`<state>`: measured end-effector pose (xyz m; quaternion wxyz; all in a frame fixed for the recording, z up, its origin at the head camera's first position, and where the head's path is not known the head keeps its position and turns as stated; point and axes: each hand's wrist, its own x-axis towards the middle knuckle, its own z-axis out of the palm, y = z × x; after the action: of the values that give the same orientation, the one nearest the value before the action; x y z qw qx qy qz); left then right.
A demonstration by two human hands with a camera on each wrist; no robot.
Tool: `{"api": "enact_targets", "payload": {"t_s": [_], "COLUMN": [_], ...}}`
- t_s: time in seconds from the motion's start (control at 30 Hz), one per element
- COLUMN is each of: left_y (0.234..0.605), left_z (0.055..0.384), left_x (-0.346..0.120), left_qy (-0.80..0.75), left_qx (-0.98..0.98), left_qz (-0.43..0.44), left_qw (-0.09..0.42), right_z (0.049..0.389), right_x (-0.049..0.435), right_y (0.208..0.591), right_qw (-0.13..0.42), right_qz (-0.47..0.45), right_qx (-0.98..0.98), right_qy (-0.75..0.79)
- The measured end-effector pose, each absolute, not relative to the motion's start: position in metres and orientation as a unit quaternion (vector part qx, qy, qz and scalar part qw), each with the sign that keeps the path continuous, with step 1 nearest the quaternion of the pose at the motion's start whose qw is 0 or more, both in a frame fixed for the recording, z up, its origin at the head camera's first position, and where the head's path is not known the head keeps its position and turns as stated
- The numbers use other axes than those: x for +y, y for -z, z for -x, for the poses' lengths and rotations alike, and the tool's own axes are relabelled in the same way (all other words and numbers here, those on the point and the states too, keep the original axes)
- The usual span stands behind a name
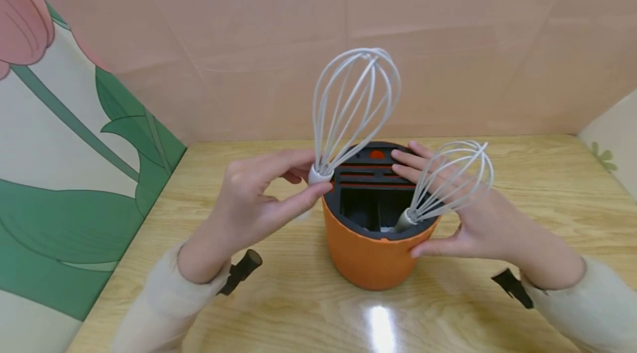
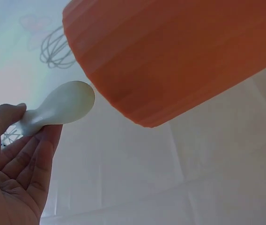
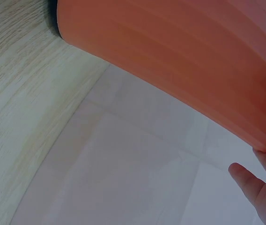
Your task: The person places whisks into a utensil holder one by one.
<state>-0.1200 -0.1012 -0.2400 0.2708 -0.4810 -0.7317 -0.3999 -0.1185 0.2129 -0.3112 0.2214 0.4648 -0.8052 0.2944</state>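
Note:
My left hand [image 1: 249, 201] pinches a white whisk [image 1: 320, 175] between thumb and fingers where the handle meets the wires. The wire balloon points up. In the left wrist view its rounded handle [image 2: 72, 103] hangs beside the holder, outside it. An orange utensil holder [image 1: 370, 264] with a black slotted top [image 1: 360, 158] stands on the table. A second whisk [image 1: 409, 218] leans to the right in the holder's front opening, wires up. My right hand [image 1: 473, 220] rests on the holder's right side, fingers stretched over the rim and thumb against the front wall.
The holder stands on a light wood table [image 1: 278, 309]. Behind it rises a plain pinkish backdrop [image 1: 249, 65], and at the left a panel with printed green leaves [image 1: 64, 226]. Dark wrist mounts [image 1: 242, 271] show at both sleeves.

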Motion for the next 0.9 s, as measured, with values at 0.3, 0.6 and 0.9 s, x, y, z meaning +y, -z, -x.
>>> {"api": "enact_targets", "payload": {"t_s": [0.3,0.6,0.9], "left_y": [0.236,0.229,0.233], "left_z": [0.122,0.124,0.126], "left_x": [-0.091,-0.076,-0.062], "left_qy": [0.419,0.453,0.470], "left_qx": [-0.710,-0.680,-0.657], "left_qz": [0.482,0.506,0.527], "left_qw": [0.295,0.275,0.264], "right_z": [0.119,0.119,0.119], "right_x": [0.213,0.212,0.211], "right_y": [0.312,0.311,0.310], "right_qw": [0.219,0.228,0.227], "right_qz": [-0.466,-0.469,-0.472], "right_qx": [-0.804,-0.799,-0.796], "right_qy": [-0.297,-0.299,-0.304]}}
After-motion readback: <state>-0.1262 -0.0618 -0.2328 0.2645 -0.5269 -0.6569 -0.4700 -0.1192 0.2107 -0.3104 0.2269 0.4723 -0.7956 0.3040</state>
